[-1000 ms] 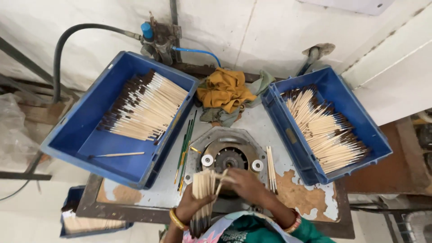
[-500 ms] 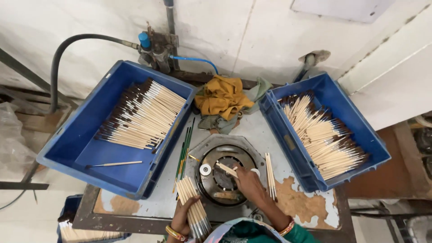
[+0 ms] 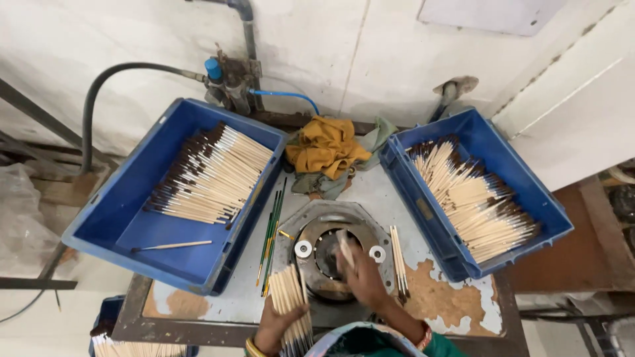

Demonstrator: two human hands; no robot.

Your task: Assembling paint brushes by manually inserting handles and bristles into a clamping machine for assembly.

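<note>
My left hand grips a bundle of pale wooden brush sticks at the table's front edge, tips pointing away from me. Over the round metal machine plate in the middle of the table, my right hand holds a single stick, blurred, above the plate's centre. Two white discs sit on the plate's left and right sides. A few loose sticks lie just right of the plate.
A blue crate at left holds a layer of brushes; another blue crate at right holds more brushes. Yellow and grey rags lie at the back. Green sticks lie left of the plate. Hoses and a valve hang on the wall.
My right hand has brought one stick over the plate's centre. The left hand with the bundle has shifted slightly right and nearer the plate. The view has tilted down a little.
</note>
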